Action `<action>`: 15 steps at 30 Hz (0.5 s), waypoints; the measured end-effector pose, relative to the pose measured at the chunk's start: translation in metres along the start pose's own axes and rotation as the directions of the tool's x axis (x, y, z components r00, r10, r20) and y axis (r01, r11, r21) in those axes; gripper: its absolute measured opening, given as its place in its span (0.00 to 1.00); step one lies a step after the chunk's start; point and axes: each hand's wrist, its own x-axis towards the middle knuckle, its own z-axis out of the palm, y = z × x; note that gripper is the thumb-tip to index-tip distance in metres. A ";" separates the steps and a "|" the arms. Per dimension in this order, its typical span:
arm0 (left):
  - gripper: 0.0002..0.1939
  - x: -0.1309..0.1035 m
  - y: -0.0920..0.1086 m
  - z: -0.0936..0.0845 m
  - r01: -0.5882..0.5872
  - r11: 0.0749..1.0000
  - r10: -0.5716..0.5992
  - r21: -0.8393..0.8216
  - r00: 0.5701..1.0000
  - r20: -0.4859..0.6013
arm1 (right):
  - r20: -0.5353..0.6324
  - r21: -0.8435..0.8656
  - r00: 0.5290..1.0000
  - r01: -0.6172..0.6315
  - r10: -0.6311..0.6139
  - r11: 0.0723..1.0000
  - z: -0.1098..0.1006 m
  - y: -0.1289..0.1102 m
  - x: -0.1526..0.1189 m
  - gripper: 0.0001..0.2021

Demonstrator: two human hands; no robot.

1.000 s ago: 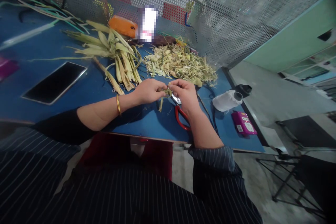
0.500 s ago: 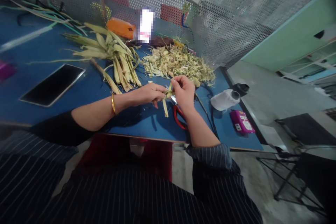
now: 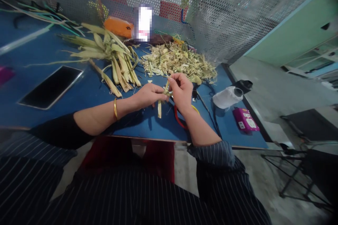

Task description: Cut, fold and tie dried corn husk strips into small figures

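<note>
Between my hands is a folded strip of pale green corn husk, its loose end hanging down over the table. My left hand pinches the folded part between thumb and fingers. Just right of it, my right hand pinches an upper end of the husk and holds it upward. Below my right hand lie scissors with red and yellow handles, partly covered by the hand and wrist. A bundle of corn husks lies beyond my left hand, and a heap of husk scraps beyond my right.
The blue table carries a dark tablet at left and an orange packet at the back. On the right stand a white thread cone and a purple packet. A perforated metal screen rises behind.
My right hand has tilted and drawn the husk end more upright. The hanging end has shifted a little left, and more of the scissors' yellow handle shows. The view has moved slightly.
</note>
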 end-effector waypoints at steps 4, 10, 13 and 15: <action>0.14 0.004 -0.004 -0.007 0.002 0.995 -0.018 -0.095 0.985 -0.170 | 0.078 0.052 0.991 -0.116 0.112 0.992 -0.008 -0.002 0.004 0.16; 0.19 0.007 -0.009 -0.013 -0.018 0.997 0.006 -0.075 0.987 -0.158 | 0.122 0.003 0.983 -0.136 0.135 0.991 -0.010 0.004 0.004 0.15; 0.18 0.007 -0.006 -0.011 -0.011 0.994 -0.005 -0.107 0.989 -0.148 | -0.003 0.004 0.982 -0.186 0.186 0.982 -0.005 0.010 0.005 0.14; 0.14 0.007 -0.006 -0.011 -0.001 0.991 -0.019 -0.132 0.989 -0.148 | -0.037 0.029 0.970 -0.241 0.242 0.970 -0.003 0.014 0.006 0.14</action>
